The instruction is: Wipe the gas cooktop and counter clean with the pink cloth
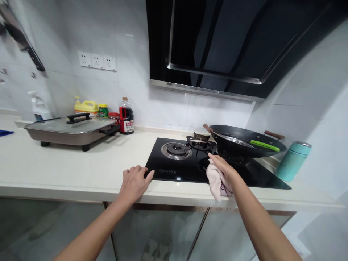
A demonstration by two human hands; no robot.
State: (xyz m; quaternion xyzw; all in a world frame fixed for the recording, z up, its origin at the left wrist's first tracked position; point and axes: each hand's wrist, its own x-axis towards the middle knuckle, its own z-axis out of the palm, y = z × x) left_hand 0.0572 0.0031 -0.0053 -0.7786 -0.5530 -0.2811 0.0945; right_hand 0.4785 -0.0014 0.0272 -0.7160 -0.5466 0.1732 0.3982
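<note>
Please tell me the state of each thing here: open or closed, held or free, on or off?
Left hand: flat on the counter, holds nothing.
Right hand: grip closed on the cloth.
Stove: no flame seen.
Wok: on the burner, uncovered.
Electric pan: lid on.
Sauce bottle: capped.

knife (23, 41): blurred, cut off by the left edge; blue thing (5, 133): cut by the left edge, unidentifiable; bottle (126, 116) label: too small to read; cloth (217, 181): partly under the right hand (221, 166); right burner: hidden beneath the wok (244, 145)
</note>
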